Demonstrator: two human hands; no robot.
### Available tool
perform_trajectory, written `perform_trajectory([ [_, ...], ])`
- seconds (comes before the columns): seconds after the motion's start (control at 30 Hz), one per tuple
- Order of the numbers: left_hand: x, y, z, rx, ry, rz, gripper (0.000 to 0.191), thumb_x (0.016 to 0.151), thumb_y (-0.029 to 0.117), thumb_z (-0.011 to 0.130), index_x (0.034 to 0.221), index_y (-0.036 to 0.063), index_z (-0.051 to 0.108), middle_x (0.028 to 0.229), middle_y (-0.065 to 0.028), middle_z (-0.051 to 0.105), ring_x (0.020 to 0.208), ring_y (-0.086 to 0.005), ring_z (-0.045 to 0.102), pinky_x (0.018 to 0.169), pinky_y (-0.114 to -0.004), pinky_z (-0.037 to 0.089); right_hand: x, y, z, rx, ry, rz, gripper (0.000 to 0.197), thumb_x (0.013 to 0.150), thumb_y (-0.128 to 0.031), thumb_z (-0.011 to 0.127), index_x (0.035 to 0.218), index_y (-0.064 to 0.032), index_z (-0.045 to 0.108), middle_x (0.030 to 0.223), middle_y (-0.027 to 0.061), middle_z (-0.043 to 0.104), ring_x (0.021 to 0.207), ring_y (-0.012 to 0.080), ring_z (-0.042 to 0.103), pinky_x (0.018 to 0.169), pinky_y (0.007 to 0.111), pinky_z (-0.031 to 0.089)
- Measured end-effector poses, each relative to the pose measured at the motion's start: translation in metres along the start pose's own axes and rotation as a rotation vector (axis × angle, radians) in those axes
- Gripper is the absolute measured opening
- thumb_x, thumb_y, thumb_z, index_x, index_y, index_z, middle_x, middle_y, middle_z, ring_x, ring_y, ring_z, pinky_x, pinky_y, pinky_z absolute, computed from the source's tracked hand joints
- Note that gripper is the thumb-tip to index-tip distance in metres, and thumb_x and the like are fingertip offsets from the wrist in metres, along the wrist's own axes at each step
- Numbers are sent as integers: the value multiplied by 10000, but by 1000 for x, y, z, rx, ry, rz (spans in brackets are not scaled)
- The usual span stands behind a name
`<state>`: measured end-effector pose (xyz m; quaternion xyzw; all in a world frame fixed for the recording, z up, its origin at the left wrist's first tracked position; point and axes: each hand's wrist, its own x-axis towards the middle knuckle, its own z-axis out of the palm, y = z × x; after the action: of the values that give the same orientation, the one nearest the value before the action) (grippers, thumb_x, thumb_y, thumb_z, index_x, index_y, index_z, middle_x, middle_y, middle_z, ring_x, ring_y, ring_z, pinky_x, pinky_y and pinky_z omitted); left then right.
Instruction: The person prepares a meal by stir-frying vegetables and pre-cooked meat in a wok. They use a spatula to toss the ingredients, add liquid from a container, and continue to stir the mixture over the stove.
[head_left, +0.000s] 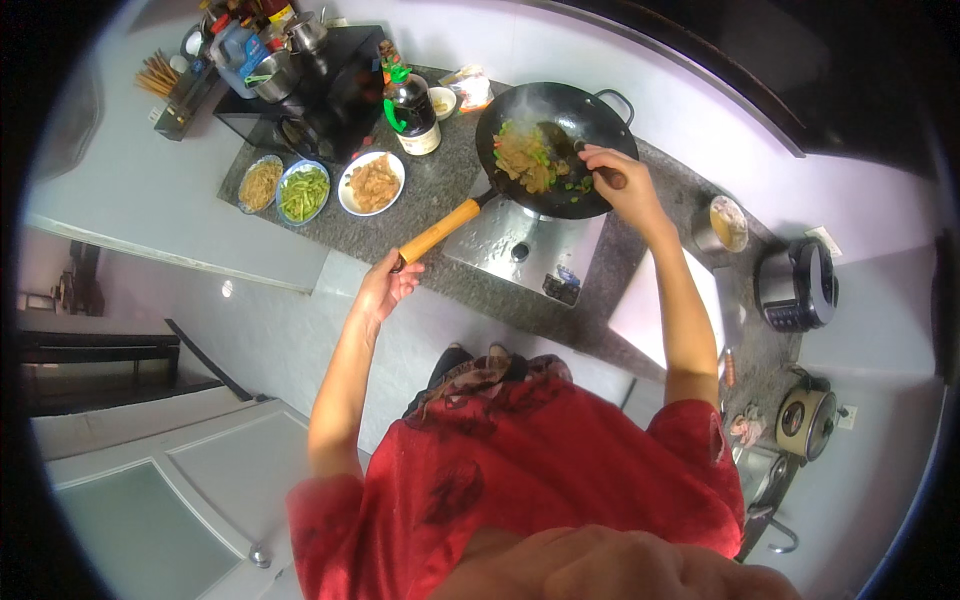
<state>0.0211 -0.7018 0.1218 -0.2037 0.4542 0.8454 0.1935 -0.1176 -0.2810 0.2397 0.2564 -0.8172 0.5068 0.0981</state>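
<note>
A black wok (592, 105) sits over the stainless steel gas stove (487, 240). Pale sliced food with green and red pieces (525, 159) lies in it, and steam rises. My right hand (622, 180) is closed around the dark wooden handle of a spatula (610, 177), whose dark blade reaches into the wok. At the end of the wok's yellow handle (441, 231) is my left hand (386, 283), its thumb and fingers at the tip; how firmly it grips cannot be seen.
Left on the granite counter (405, 195) stand bowls of sliced meat (374, 184), green strips (304, 193) and pale shreds (259, 184), with a dark sauce bottle (415, 116) behind. To the right are a white cutting board (641, 300), a cleaver (729, 307), a metal container (709, 229) and a pressure cooker (795, 285).
</note>
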Motion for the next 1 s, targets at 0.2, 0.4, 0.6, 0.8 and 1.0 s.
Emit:
perform_trajectory([
  [0.2,14,20,-4,20,-248,-106,623,1005,539,315,1220,-11,512,940,-157,668,681,-189,607,590,-244,506,2,28,43,-415,-175,-233,281,643,95,677,909,15,637,1163,138,644,1217,310,548,1006,378,476],
  [0.4,68,46,-41,166,-339,-114,667,996,567,313,1326,17,497,988,-91,663,802,-166,640,703,-274,540,-9,-126,78,-417,-400,-190,222,627,90,653,825,-6,621,1028,127,660,1132,316,602,874,391,557],
  [0.6,157,95,23,506,-356,26,478,1008,358,417,1395,78,450,1139,-78,615,923,-159,603,808,-285,512,6,-105,105,-493,-402,-18,269,594,112,612,835,-8,612,1015,108,666,1143,309,597,838,404,558],
  [0.8,287,100,39,858,-475,89,616,938,234,505,1492,82,281,1397,-132,459,1147,-240,546,965,-343,453,28,-84,77,-442,159,383,191,752,90,617,923,13,651,1021,104,691,993,210,646,758,298,540],
  [1.0,342,114,14,1285,-350,196,765,934,104,477,1550,193,32,1584,-169,167,1424,-328,265,1119,-397,291,6,-57,-11,-294,750,613,66,860,-62,626,877,-16,670,826,90,691,732,160,641,639,268,511],
])
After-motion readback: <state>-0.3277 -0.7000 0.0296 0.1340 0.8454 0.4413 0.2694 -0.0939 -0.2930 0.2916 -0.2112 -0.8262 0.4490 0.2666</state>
